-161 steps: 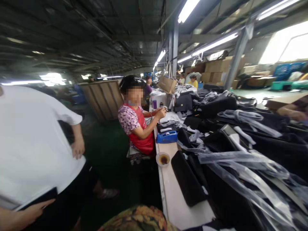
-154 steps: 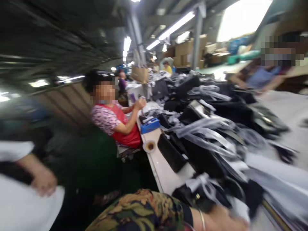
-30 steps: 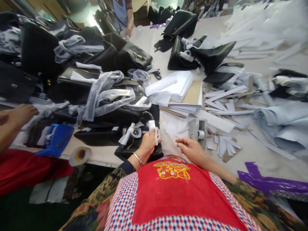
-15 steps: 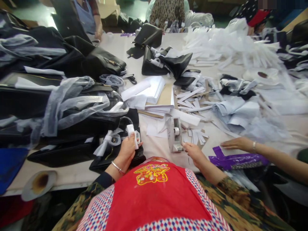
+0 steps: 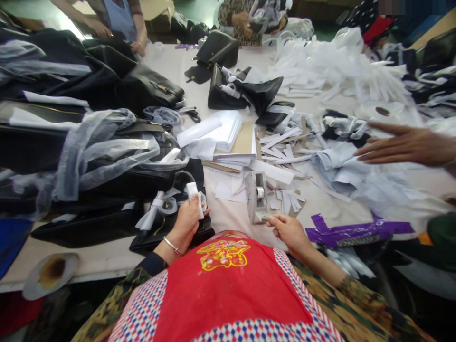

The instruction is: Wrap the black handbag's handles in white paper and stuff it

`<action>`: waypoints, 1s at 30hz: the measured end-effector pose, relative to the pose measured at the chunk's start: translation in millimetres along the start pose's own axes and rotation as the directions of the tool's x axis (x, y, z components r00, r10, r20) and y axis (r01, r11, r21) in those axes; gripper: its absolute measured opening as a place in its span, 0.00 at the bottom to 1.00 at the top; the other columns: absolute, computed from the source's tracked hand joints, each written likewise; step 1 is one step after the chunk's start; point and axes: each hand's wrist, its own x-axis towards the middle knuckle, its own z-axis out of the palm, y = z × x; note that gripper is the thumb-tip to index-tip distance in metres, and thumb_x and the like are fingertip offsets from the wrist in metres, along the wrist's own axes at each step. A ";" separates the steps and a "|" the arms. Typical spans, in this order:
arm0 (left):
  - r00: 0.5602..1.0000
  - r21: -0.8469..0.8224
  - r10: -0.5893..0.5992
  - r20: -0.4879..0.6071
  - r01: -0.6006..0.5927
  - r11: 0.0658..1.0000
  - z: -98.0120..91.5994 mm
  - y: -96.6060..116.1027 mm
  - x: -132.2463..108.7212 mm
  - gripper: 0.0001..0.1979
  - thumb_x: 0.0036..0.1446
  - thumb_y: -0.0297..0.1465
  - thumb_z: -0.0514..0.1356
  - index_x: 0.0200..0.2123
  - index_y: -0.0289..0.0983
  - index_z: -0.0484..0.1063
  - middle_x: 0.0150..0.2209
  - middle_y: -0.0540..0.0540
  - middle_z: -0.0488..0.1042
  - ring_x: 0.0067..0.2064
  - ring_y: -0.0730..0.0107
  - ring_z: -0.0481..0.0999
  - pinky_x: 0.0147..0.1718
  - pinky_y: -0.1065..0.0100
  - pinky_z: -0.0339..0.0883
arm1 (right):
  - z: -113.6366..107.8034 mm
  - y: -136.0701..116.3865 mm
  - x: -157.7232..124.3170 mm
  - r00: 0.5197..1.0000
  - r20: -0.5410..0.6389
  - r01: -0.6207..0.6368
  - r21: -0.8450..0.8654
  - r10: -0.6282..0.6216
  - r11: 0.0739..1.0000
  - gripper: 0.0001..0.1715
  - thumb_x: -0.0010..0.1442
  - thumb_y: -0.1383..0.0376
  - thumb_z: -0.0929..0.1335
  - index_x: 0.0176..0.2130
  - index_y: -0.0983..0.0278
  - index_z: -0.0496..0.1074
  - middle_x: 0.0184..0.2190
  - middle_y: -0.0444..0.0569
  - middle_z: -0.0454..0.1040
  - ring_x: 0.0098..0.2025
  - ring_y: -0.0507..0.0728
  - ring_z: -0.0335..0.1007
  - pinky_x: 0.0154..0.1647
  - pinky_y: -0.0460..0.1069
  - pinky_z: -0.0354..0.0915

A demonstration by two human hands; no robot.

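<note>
My left hand (image 5: 185, 222) is closed around the paper-wrapped handle (image 5: 194, 194) of a black handbag (image 5: 167, 232) lying at the table's near edge. My right hand (image 5: 289, 230) pinches at the front end of a white tape dispenser (image 5: 257, 197), fingers curled at the strip of tape. Black handbags (image 5: 107, 161) wrapped in clear plastic are stacked to the left. A pile of white paper sheets on cardboard (image 5: 231, 137) lies behind the dispenser, with cut paper strips (image 5: 285, 152) scattered around.
A co-worker's open hand (image 5: 402, 142) reaches in from the right above crumpled paper. A purple strip (image 5: 352, 232) lies at the right near edge. A tape roll (image 5: 50, 273) sits at the left edge. Other people work at the table's far side.
The co-worker's hand lifted from the purple strip and now hovers higher over the paper. My right hand stays at the dispenser; my left keeps hold of the wrapped handle.
</note>
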 end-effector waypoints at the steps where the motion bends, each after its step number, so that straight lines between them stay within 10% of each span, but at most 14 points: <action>1: 1.000 -0.002 -0.004 -0.004 0.004 1.000 0.4 0.1 0.3 0.09 0.65 0.34 0.60 0.36 0.33 0.72 0.32 0.48 0.72 0.30 0.75 0.73 0.29 0.68 0.79 | 0.0 1.9 -4.1 0.998 0.035 -0.052 0.029 0.051 0.998 0.21 0.49 0.48 0.71 0.28 0.63 0.75 0.26 0.48 0.75 0.20 0.51 0.58 0.20 0.48 0.51; 6: 1.000 -0.007 -0.023 -0.015 0.023 1.000 1.3 -0.6 3.8 0.08 0.65 0.33 0.61 0.37 0.32 0.73 0.32 0.47 0.73 0.30 0.75 0.73 0.28 0.70 0.78 | 7.5 23.7 0.2 0.982 0.079 -0.180 0.085 0.173 0.980 0.18 0.46 0.49 0.70 0.22 0.60 0.69 0.16 0.43 0.66 0.17 0.50 0.52 0.18 0.47 0.47; 11: 1.000 0.000 -0.021 -0.009 0.021 1.000 -0.8 -3.0 2.5 0.13 0.62 0.38 0.64 0.38 0.32 0.73 0.29 0.49 0.72 0.29 0.74 0.73 0.27 0.70 0.77 | 3.3 47.8 10.0 0.991 0.076 -0.090 -0.221 0.110 0.971 0.13 0.45 0.54 0.68 0.16 0.58 0.68 0.15 0.48 0.68 0.19 0.56 0.60 0.21 0.51 0.54; 15: 1.000 -0.013 -0.026 0.013 0.026 1.000 -3.2 -4.9 1.6 0.18 0.58 0.43 0.67 0.39 0.32 0.72 0.29 0.49 0.71 0.29 0.73 0.73 0.28 0.69 0.75 | 0.4 30.3 8.3 0.956 0.294 0.083 -0.297 0.008 0.951 0.15 0.45 0.52 0.69 0.17 0.58 0.72 0.17 0.49 0.72 0.22 0.59 0.65 0.26 0.54 0.59; 23: 1.000 0.018 0.000 0.022 0.000 1.000 -6.4 -9.3 2.3 0.24 0.56 0.48 0.67 0.40 0.32 0.71 0.28 0.49 0.71 0.27 0.72 0.73 0.28 0.67 0.74 | 99.6 -99.9 30.4 0.640 0.667 0.537 -0.032 -0.382 0.843 0.18 0.55 0.53 0.69 0.22 0.61 0.74 0.19 0.45 0.72 0.23 0.53 0.61 0.28 0.49 0.57; 30: 0.999 0.003 0.015 0.048 -0.015 1.000 -8.5 -14.0 6.9 0.24 0.58 0.49 0.66 0.39 0.31 0.71 0.31 0.44 0.76 0.27 0.69 0.77 0.27 0.66 0.74 | 165.6 -110.7 60.9 0.470 0.813 0.595 -0.003 -0.344 0.804 0.14 0.57 0.61 0.68 0.22 0.63 0.75 0.20 0.45 0.75 0.23 0.52 0.65 0.26 0.47 0.58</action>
